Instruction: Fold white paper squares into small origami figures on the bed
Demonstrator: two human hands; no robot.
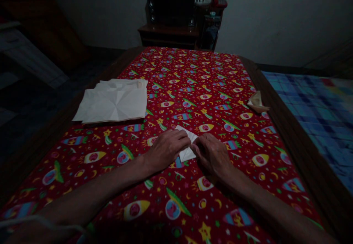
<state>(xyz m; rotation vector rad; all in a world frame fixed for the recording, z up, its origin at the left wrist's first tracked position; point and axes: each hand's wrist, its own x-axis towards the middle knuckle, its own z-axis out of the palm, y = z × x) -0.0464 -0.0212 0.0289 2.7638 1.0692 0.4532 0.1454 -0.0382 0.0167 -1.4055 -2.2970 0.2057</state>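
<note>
A small folded piece of white paper (188, 155) lies on the red patterned cloth between my hands. My left hand (168, 146) rests over its left side, fingers bent together and pressing on it. From the other side, my right hand (214, 154) pinches the paper's right edge between thumb and curled fingers. Creases run across the part of the paper that shows; the rest is under my fingers.
A stack of creased white paper sheets (118, 102) lies on the table's left. Near the right edge sits a small folded paper shape (257, 102). The red cloth (182, 62) covers the table. Beyond it stand a dark screen (174, 1) and a wooden cabinet (168, 31).
</note>
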